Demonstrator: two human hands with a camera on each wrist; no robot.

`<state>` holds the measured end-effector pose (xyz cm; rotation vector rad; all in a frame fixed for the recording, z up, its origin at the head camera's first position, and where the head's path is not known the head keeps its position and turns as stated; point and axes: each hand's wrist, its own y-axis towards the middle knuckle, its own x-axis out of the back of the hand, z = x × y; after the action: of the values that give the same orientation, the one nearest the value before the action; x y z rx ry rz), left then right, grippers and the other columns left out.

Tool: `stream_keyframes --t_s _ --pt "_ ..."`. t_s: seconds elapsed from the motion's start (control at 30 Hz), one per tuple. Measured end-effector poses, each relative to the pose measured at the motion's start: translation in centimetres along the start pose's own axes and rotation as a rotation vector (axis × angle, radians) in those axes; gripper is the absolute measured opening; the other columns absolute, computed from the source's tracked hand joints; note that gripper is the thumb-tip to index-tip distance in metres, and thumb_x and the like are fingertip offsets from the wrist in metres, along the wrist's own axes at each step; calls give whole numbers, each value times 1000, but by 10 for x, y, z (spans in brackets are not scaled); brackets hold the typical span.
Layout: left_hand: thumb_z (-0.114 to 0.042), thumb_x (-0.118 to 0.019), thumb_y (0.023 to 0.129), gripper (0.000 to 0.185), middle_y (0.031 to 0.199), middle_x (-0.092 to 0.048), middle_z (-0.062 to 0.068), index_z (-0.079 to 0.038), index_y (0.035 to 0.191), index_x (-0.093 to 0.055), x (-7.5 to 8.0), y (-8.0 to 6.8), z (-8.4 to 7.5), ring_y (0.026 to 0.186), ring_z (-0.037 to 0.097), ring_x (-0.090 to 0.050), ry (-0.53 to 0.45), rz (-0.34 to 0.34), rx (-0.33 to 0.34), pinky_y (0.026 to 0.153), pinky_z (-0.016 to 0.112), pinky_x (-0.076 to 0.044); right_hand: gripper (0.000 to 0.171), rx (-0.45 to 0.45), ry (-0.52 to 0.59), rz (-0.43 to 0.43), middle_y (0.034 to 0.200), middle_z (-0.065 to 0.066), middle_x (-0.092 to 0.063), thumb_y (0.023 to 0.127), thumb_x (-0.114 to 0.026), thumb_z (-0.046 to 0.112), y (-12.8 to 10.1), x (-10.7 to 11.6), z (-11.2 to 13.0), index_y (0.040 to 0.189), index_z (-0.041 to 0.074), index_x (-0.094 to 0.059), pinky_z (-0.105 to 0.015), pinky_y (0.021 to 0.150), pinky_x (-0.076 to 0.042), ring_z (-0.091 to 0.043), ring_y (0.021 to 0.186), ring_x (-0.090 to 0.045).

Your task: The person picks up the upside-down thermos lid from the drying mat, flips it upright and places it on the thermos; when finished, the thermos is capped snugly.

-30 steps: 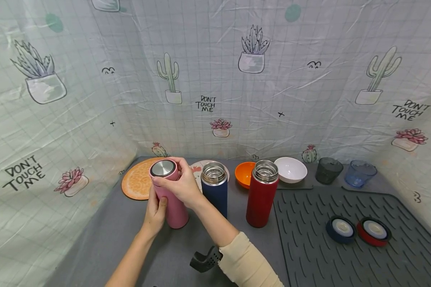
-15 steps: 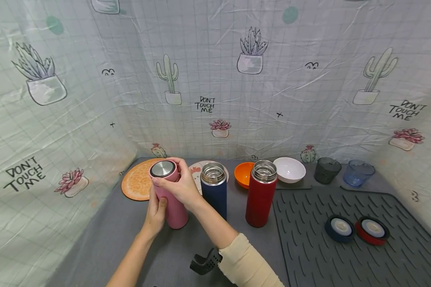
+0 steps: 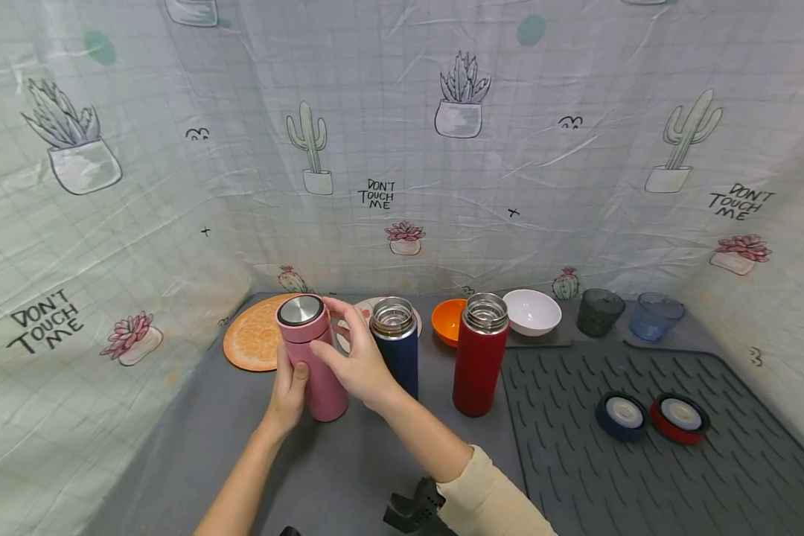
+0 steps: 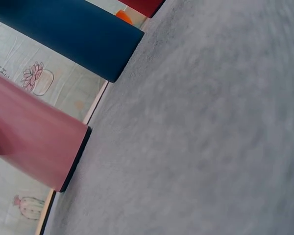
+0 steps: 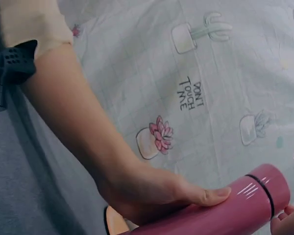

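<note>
A pink insulated bottle [image 3: 315,372] with a steel-topped pink lid [image 3: 300,311] stands on the grey table [image 3: 348,461]. My left hand [image 3: 292,378] grips its lower body, thumb in front. In the right wrist view the left hand [image 5: 157,191] wraps the pink bottle [image 5: 235,208]. My right hand [image 3: 340,336] hovers just right of the lid with fingers spread and straight, holding nothing. The left wrist view shows the pink bottle's base [image 4: 39,147] on the table.
A blue bottle [image 3: 395,350] and a red bottle [image 3: 479,357] stand uncapped to the right. Their blue lid [image 3: 621,415] and red lid [image 3: 680,418] lie on the ribbed mat [image 3: 576,476]. Behind are an orange-slice mat [image 3: 254,339], bowls [image 3: 532,311] and cups [image 3: 599,313].
My right hand has let go of the pink lid and drawn back to the right with its fingers spread. The left hand keeps its hold on the bottle.
</note>
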<state>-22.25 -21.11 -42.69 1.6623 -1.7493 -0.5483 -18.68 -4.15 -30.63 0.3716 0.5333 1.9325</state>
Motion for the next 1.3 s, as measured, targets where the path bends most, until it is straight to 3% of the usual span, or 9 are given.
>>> stream_keyframes --t_s 0.2,0.33,0.43,0.57,0.67,0.9,1.0,1.17,1.3 --pt "-7 -33 97 49 127 -36 3 -6 142 -15 9 2 -7 113 15 -39 -3 0 7 90 20 -33 46 181 -13 69 129 -26 -42 84 -53 -11 -23 9 -11 128 -10 -39 -44 102 -31 -33 123 -38" --pt "5 -36 90 56 131 -37 3 -2 142 -18 16 6 -20 115 13 -41 31 -72 -13 88 18 -36 41 245 -9 120 126 -21 -47 86 -53 -9 -42 23 -19 125 -6 -44 -40 100 -34 -29 119 -43" --pt "7 -40 85 58 138 -34 11 5 141 -20 21 10 -37 124 19 -36 133 -159 -86 96 23 -33 36 231 -67 147 122 -16 -50 86 -54 -7 -57 40 -15 121 -2 -50 -40 97 -37 -27 115 -46" --pt "2 -45 83 56 137 -31 27 14 135 -26 27 12 -65 128 27 -31 304 -271 -196 103 29 -27 34 191 -269 152 118 -7 -55 84 -58 -4 -76 69 -7 116 8 -57 -36 95 -40 -19 112 -49" --pt "-8 -50 83 56 132 -32 34 17 130 -32 34 5 -79 126 28 -32 410 -332 -250 102 26 -27 36 177 -407 140 117 -2 -56 82 -60 -3 -90 93 -2 114 13 -59 -34 94 -41 -16 111 -49" --pt "-31 -59 82 65 126 -41 32 18 120 -42 55 -24 -75 120 22 -38 545 -360 -328 96 22 -28 38 88 -571 103 117 3 -56 82 -63 1 -123 139 4 114 20 -59 -33 91 -42 -14 110 -49" --pt "-39 -59 84 70 125 -40 32 20 117 -42 45 -33 -89 119 20 -39 565 -349 -353 95 20 -30 39 47 -640 77 119 1 -55 82 -64 1 -136 158 3 115 21 -58 -33 90 -42 -13 111 -47" --pt "-37 -60 85 69 122 -40 35 23 114 -43 10 -38 -124 118 20 -40 520 -337 -379 94 19 -33 44 10 -789 3 122 1 -53 80 -68 1 -154 199 -4 117 22 -57 -30 88 -41 -12 113 -43" --pt "-34 -61 85 66 119 -44 36 23 113 -44 -10 -40 -136 117 18 -42 472 -262 -364 94 19 -33 45 -19 -907 -89 121 -2 -52 77 -70 0 -167 233 -9 118 15 -57 -32 84 -38 -14 111 -40"
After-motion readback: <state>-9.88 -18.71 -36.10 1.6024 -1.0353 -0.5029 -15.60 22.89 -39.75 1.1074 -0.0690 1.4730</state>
